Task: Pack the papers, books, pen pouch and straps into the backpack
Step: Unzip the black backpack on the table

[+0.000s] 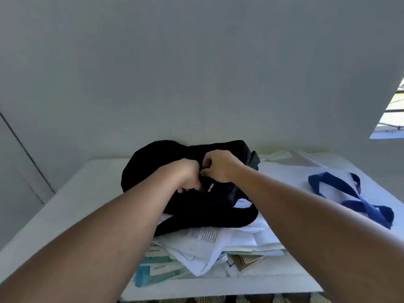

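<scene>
A black backpack point(157, 162) lies on the white table point(87, 193) against the wall, partly on top of a heap of loose papers point(203, 243) and books point(157, 270). My left hand point(188, 178) grips the backpack's fabric with curled fingers. Just to its right, my right hand point(218, 167) pinches the top of the backpack; what exactly it pinches is hidden. A small silver tag point(211, 187) hangs below the hands. Dark blue straps point(349, 197) lie on the table to the right. I see no pen pouch.
More papers or folders point(290, 157) lie at the back right by the wall. A window point(391, 112) shows at the right edge. The table's front edge point(218, 291) runs below the books.
</scene>
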{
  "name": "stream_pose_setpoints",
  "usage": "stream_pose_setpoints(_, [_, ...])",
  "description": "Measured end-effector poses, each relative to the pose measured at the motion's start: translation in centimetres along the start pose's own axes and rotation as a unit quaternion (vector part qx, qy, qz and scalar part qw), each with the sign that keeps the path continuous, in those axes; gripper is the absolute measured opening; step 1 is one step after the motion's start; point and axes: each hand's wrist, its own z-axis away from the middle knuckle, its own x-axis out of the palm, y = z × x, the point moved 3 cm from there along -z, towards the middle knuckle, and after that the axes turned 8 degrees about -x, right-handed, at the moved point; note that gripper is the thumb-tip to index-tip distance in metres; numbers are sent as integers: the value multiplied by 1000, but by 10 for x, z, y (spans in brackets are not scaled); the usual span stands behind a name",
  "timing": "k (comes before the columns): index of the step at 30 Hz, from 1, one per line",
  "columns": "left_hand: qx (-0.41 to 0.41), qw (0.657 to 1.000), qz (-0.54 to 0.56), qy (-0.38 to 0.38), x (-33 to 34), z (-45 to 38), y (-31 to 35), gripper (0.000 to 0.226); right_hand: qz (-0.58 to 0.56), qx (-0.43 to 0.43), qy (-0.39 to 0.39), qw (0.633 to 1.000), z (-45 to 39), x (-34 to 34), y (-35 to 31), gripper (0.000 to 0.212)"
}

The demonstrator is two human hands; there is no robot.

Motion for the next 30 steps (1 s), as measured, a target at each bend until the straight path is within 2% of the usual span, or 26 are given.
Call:
stream_pose_setpoints(1, [-3, 999, 28, -26, 12, -2, 0, 27, -6, 7, -14, 1000, 5, 8, 2, 15])
stream_pose_setpoints(3, [-10, 998, 61, -20, 25, -1, -1, 20, -8, 22, -17, 1000, 14, 23, 11, 11])
stream_pose_setpoints(6, [-11, 994, 113, 1, 35, 6, -3, 28, -32, 49, -14, 998, 28, 45, 25, 7])
stream_pose_setpoints(8, [-13, 991, 134, 0, 39, 10, -5, 34, -72, 62, 16, 995, 34, 52, 32, 7])
stream_pose_setpoints(11, [-32, 989, 144, 23, 51, 10, -4, 34, -118, 74, 46, 989, 41, 59, 36, 11])
stream_pose_setpoints(13, [-55, 978, 197, 35, 60, 11, -6, 35, -128, 71, 48, 988, 43, 60, 36, 12])
stream_pose_setpoints(15, [-75, 945, 315, 34, 73, 11, -10, 38, -136, 64, 51, 987, 46, 60, 37, 13])
stream_pose_setpoints(19, [-97, 811, 577, 23, 99, 18, -10, 45, -137, 40, 44, 989, 56, 62, 35, 7])
stream_pose_setpoints(21, [-94, 762, 638, 57, 106, 21, -8, 36, -143, 20, 22, 989, 62, 64, 33, 11])
stream_pose_setpoints(24, [-90, 728, 668, 124, 109, 26, -5, 13, -164, -21, -1, 986, 67, 63, 29, 14])
stream_pose_setpoints(26, [-78, 729, 666, 141, 109, 32, -2, 9, -152, -35, 0, 988, 69, 60, 27, 16])
stream_pose_setpoints(27, [-72, 743, 648, 150, 109, 33, -2, 9, -142, -36, 4, 989, 70, 58, 26, 16])
stream_pose_setpoints(29, [-83, 775, 592, 205, 109, 36, -9, 9, -133, -27, 12, 991, 70, 57, 28, 16])
stream_pose_setpoints(30, [-106, 773, 576, 244, 109, 36, -19, 10, -132, -20, 10, 991, 71, 57, 29, 16])
